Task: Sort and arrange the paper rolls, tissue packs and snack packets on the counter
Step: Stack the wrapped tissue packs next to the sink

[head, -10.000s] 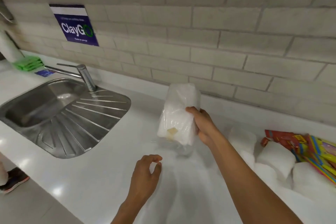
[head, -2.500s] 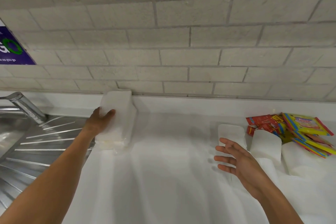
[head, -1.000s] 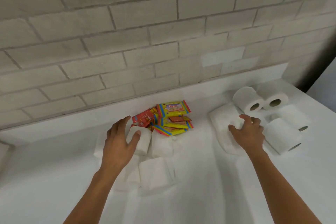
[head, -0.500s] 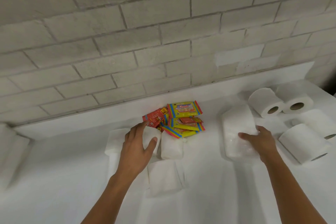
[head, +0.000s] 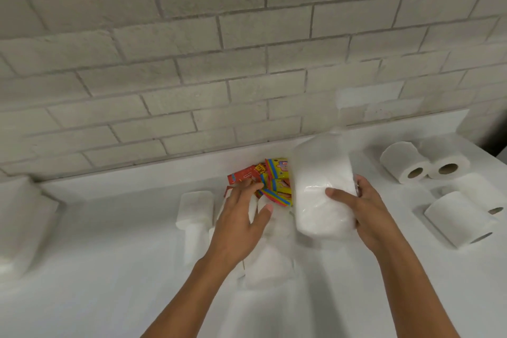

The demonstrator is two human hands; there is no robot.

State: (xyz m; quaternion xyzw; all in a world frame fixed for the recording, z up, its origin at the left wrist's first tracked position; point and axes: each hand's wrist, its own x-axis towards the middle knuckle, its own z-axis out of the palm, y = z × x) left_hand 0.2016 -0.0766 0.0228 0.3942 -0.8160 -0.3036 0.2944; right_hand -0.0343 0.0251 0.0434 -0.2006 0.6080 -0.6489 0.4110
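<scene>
My right hand (head: pixel 365 208) grips a large white tissue pack (head: pixel 322 189) in clear plastic and holds it tilted above the white counter (head: pixel 109 269). My left hand (head: pixel 241 217) hovers with spread fingers over several small white tissue packs (head: pixel 196 207) in the middle. Behind them lies a pile of red and yellow snack packets (head: pixel 270 181), partly hidden by the lifted pack. Several paper rolls (head: pixel 403 163) lie on their sides at the right. Another large white tissue pack (head: pixel 19 217) stands at the far left against the wall.
A grey brick wall (head: pixel 247 49) runs along the back of the counter, with a low white upstand at its foot. The counter's right end (head: pixel 491 151) drops off beside the rolls.
My right hand has lifted the large tissue pack off the counter and carried it left, towards the snack packets. My left hand has let go of the small pack and opened.
</scene>
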